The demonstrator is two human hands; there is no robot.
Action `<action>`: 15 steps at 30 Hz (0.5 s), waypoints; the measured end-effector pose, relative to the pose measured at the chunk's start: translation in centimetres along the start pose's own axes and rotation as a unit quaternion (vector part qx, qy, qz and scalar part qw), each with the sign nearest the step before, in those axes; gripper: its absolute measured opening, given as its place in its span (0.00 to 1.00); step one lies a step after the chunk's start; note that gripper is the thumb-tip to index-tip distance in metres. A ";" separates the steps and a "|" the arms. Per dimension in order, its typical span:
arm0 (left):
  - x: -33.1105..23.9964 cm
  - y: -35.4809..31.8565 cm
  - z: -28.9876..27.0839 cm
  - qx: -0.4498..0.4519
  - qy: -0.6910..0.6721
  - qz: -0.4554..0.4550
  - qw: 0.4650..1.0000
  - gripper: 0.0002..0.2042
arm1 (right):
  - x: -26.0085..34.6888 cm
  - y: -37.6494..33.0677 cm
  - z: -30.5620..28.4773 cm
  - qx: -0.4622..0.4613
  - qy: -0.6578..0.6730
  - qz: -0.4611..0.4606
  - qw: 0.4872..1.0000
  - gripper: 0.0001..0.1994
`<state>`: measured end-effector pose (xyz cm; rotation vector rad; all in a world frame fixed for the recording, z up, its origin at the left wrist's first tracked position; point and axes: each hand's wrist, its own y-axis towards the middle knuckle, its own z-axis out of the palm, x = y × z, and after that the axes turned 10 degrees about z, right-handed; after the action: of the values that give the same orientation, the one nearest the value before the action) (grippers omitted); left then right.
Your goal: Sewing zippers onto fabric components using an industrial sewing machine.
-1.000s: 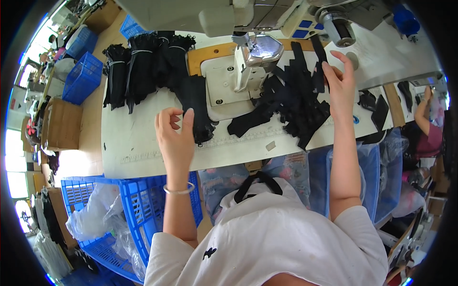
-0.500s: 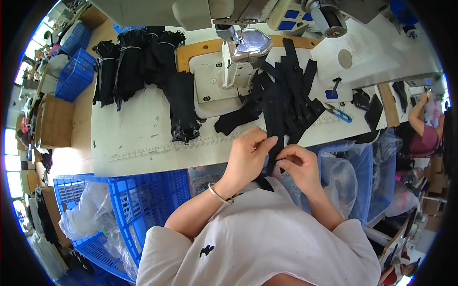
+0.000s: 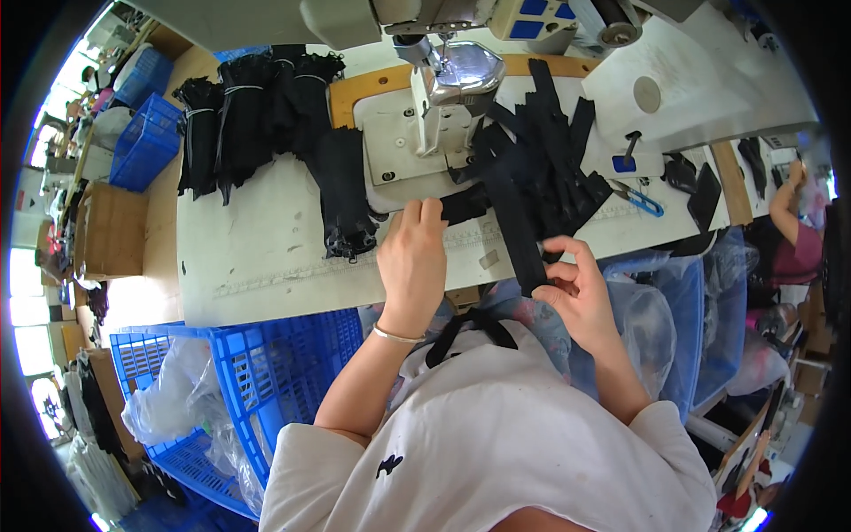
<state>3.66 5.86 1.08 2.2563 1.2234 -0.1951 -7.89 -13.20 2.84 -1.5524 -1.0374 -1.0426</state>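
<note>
My right hand (image 3: 581,293) pinches the lower end of a long black zipper (image 3: 516,230), its fabric tape running up and left into a loose pile of black zippers (image 3: 563,146) beside the sewing machine. My left hand (image 3: 413,262) lies over the table's white top, fingers curled down on the left end of a short black strip (image 3: 464,204) that looks like another zipper. The fingertips are partly hidden. Left of the machine bed hangs together a bunch of black zippers (image 3: 341,191) with metal pulls at its near end.
Tied black zipper bundles (image 3: 244,115) stand at the back left. The sewing machine's arm (image 3: 452,75) rises at centre. Blue-handled thread snips (image 3: 640,199) lie to the right. A blue crate (image 3: 222,390) with plastic bags is below left, and a blue bin (image 3: 687,328) below right.
My hands have parted. The left moved up and left to the short black strip; the right moved slightly right, still holding the long zipper's end. The view shifted slightly.
</note>
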 end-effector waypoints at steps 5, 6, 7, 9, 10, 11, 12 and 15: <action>0.8 0.1 0.2 -0.034 -0.017 0.004 0.999 0.07 | -0.5 -0.2 -0.9 0.069 0.095 0.096 0.988 0.15; 1.0 0.0 0.4 -0.034 -0.018 0.003 0.999 0.07 | -0.7 -0.3 -1.2 0.098 0.110 0.104 0.984 0.12; 1.1 0.0 0.5 -0.029 -0.021 0.007 0.999 0.07 | -0.6 -0.4 -1.3 0.097 0.110 0.104 0.984 0.12; 1.3 -0.2 0.4 -0.023 -0.024 0.010 0.999 0.07 | -0.2 -0.4 -1.4 0.071 0.107 0.148 0.981 0.07; 1.2 -0.1 0.2 -0.033 -0.098 -0.011 0.995 0.08 | 0.1 -0.4 -1.3 0.069 0.107 0.148 0.981 0.07; 1.1 0.1 0.0 -0.042 -0.172 -0.033 0.984 0.08 | 0.5 -0.5 -1.0 0.055 0.128 0.133 0.981 0.07; 0.9 -0.1 -0.3 -0.040 -0.174 -0.032 0.983 0.08 | 1.0 -0.4 -0.6 0.041 0.150 0.118 0.981 0.06; -0.1 -1.2 -1.9 0.007 -0.602 -0.281 0.748 0.11 | 3.1 0.5 0.2 0.015 0.103 0.110 0.988 0.04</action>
<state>2.43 7.28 2.19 1.1320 1.0065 -1.5834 -6.52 -12.72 5.60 -1.4619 -0.7202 -1.0043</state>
